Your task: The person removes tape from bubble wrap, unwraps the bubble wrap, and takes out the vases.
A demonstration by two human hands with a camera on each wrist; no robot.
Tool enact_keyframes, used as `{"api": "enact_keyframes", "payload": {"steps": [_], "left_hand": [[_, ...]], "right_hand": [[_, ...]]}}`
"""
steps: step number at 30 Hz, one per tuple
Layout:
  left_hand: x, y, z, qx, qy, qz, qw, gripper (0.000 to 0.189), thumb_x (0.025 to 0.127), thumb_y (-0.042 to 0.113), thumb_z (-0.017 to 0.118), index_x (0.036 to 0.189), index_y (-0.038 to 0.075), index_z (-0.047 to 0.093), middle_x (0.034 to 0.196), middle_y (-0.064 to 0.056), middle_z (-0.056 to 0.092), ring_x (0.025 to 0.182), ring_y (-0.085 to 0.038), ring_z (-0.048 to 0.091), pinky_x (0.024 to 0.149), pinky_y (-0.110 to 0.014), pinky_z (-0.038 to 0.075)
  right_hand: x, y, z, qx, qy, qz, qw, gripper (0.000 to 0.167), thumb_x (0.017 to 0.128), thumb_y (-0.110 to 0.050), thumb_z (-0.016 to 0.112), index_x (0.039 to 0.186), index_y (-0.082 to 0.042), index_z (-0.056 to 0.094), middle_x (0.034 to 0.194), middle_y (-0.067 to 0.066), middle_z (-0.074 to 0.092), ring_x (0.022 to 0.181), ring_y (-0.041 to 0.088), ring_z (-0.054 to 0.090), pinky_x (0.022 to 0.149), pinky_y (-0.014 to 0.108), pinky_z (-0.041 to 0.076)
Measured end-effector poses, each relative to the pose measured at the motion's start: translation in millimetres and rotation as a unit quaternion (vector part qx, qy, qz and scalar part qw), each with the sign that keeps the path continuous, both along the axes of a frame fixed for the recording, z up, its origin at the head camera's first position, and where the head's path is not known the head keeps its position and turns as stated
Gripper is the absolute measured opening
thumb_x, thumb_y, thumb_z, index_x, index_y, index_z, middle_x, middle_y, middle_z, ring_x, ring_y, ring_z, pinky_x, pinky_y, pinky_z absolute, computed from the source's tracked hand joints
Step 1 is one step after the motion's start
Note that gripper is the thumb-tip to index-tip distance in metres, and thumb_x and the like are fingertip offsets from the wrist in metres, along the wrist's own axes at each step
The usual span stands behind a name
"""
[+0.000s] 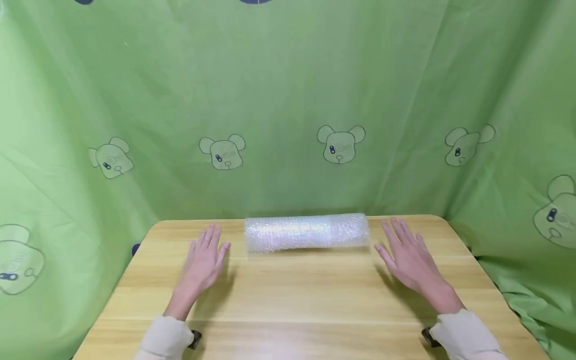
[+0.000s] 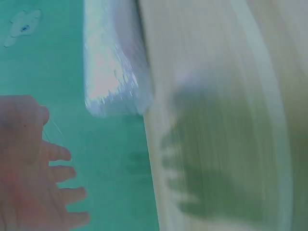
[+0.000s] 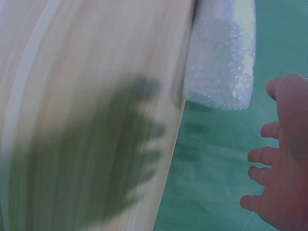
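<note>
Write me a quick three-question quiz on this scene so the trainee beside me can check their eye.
1. Multiple choice: in the head view, where on the table does the bubble-wrap roll lie?
A) along the near edge
B) along the far edge
C) along the left edge

2. True or false: the right hand has its fingers curled round the bubble-wrap roll.

3. Fill in the blank: across the head view, the bubble-wrap roll lies between the right hand and the ____.

Key: 1. B; 2. False, it is apart from it; 3. left hand.
</note>
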State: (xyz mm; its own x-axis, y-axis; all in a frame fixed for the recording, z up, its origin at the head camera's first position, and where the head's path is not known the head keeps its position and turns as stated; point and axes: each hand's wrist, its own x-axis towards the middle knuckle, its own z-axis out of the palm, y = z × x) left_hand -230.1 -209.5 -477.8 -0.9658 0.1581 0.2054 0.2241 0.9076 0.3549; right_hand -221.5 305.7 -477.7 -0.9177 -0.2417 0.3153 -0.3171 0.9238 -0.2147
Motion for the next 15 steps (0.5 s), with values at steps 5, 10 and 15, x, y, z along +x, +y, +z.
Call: {"api": "enact_keyframes", "payload": {"steps": [5,10,15], "left_hand": [[12.5,23.4,3.7,0.121,-0.04,-0.002,0.9918,0.07,0.111,0.046,0.032,0.159,-0.005,0.025,0.164,-0.028,0.023,0.15,-0.047,0.025,0.122,-0.061,0.019],[23.5,43.7,4.3,0.227,-0.097,-0.004,0.9691,0.07,0.111,0.044,0.036,0.153,-0.011,0.032,0.149,-0.037,0.043,0.134,-0.053,0.046,0.112,-0.063,0.038],[31.4,62.3,-3.9,0.334,-0.183,-0.042,0.9236,0.068,0.111,0.043,0.039,0.15,-0.012,0.036,0.14,-0.037,0.052,0.127,-0.053,0.052,0.108,-0.064,0.043]], "right_hand": [[-2.0,-11,3.9,-0.024,0.009,0.028,0.9993,0.074,0.105,-0.04,0.054,0.16,0.002,0.026,0.164,0.031,0.02,0.149,0.052,0.021,0.113,0.078,0.018],[-11.5,-22,3.7,-0.039,0.044,0.074,0.9955,0.077,0.096,-0.03,0.072,0.155,0.004,0.036,0.159,0.033,0.03,0.144,0.053,0.029,0.115,0.073,0.023],[-22.8,-32,5.1,-0.042,0.058,0.104,0.992,0.082,0.086,-0.023,0.082,0.153,0.002,0.041,0.158,0.031,0.034,0.144,0.051,0.032,0.117,0.07,0.024]]}}
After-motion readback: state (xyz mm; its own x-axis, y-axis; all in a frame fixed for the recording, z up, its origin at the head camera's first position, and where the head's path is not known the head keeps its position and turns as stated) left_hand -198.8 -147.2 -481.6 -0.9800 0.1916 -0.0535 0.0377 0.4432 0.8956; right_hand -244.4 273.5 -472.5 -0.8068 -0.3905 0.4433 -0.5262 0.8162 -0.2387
